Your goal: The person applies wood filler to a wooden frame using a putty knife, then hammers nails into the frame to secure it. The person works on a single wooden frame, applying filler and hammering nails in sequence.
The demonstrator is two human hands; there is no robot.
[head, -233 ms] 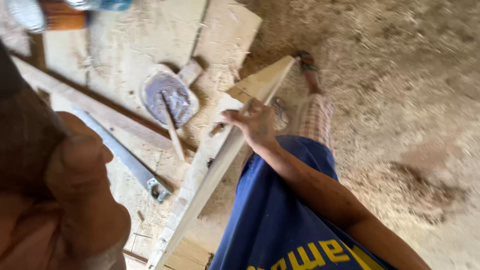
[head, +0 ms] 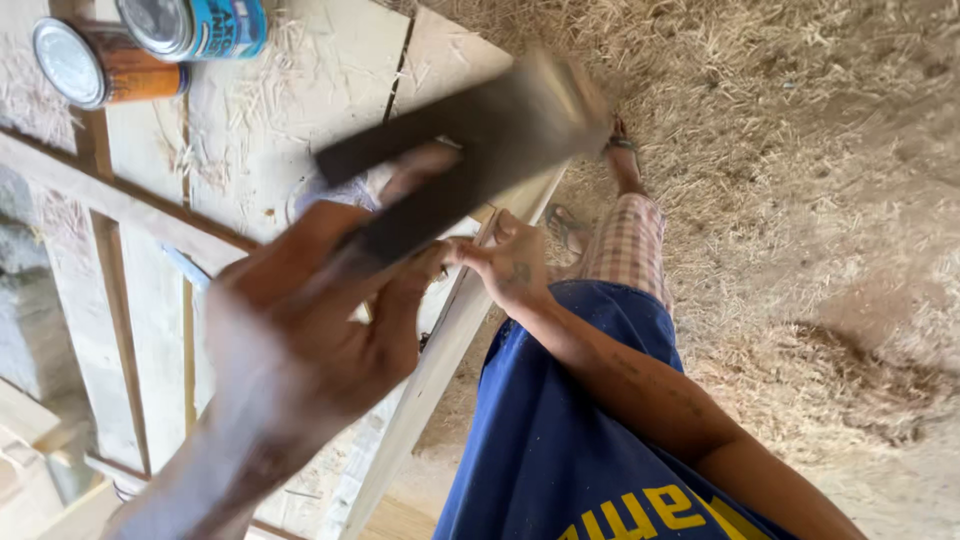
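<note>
Rough pale wood plank (head: 440, 350), dark matt tool (head: 450, 180) (blurred), glossy metal-lidded cans (head: 110, 65), cotton-like blue shirt (head: 570, 440)

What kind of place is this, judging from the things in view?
Probably a simple woodworking place, perhaps open-air. Bare wooden boards form the work surface, wood shavings cover the earth floor, and two tins lie on the boards.
</note>
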